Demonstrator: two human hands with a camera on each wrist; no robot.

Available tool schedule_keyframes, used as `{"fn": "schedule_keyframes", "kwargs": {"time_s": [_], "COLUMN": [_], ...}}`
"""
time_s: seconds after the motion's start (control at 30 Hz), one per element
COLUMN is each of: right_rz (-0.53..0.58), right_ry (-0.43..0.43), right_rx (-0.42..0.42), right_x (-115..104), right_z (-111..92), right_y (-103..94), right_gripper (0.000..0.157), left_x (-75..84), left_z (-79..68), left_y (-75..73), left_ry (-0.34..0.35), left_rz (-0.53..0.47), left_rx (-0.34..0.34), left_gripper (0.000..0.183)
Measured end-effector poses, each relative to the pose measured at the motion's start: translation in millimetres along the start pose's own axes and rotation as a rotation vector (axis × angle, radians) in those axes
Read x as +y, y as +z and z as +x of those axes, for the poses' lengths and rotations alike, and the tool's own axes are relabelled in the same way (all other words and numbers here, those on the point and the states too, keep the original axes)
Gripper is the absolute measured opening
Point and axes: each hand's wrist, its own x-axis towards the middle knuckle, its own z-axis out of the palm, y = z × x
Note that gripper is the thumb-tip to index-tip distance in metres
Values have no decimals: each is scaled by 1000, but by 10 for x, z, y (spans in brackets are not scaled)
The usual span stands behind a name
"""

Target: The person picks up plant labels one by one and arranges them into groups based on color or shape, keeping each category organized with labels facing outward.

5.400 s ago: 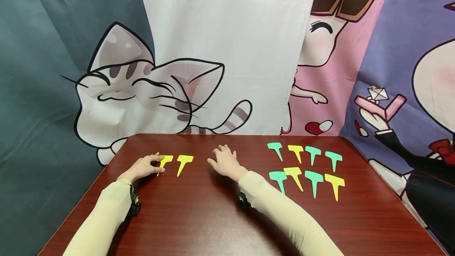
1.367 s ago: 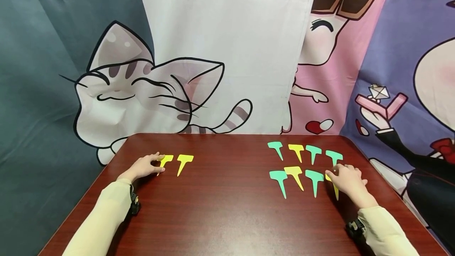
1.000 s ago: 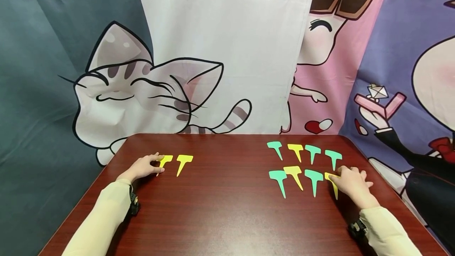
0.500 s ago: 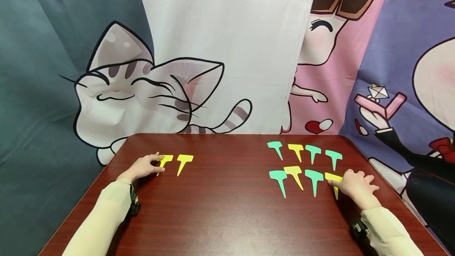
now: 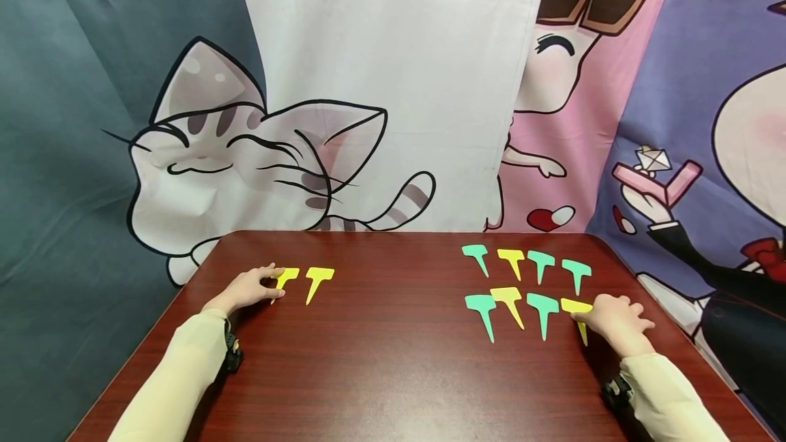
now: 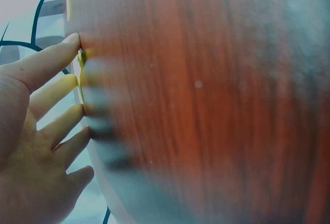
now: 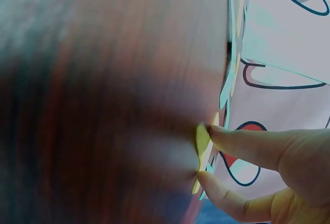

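Observation:
My left hand [image 5: 245, 288] stays at the left of the table, thumb and fingers spread at a yellow T-shaped plant label [image 5: 287, 274]. In the left wrist view the fingers [image 6: 56, 90] are nearly straight, tips at the label [image 6: 80, 77] and tabletop. Another yellow label [image 5: 320, 274] lies just right of it. At the right, my right hand [image 5: 614, 319] pinches a yellow plant label [image 5: 576, 305] between thumb and index finger, its head close to the table; the other fingers spread away. The right wrist view shows this label [image 7: 202, 144] edge-on between the two fingertips.
Two rows of green and yellow labels lie at the right: a green one [image 5: 542, 305] beside my right hand, a green one [image 5: 576, 270] behind it, a yellow one [image 5: 507, 295] overlapping a green one [image 5: 481, 304]. A printed cloth [image 5: 393, 53] hangs behind the table [image 5: 393, 360].
My right hand has moved from the middle of the table to the front row's rightmost yellow label and now pinches it, turning it slightly. The left hand has stayed put.

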Motion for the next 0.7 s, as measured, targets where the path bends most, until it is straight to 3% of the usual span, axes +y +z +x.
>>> {"fn": "schedule_keyframes", "kwargs": {"time_s": [0.23, 0.7], "right_rz": [16, 22], "right_ry": [23, 58], "right_rx": [21, 47], "right_x": [2, 37], "right_z": [12, 39], "right_y": [-28, -46], "right_gripper": [64, 66], "left_x": [9, 3], "left_z": [1, -9], "left_y": [-7, 2], "left_ry": [0, 4], "left_rz": [2, 13], "left_rx": [2, 0], "left_gripper": [64, 65]}}
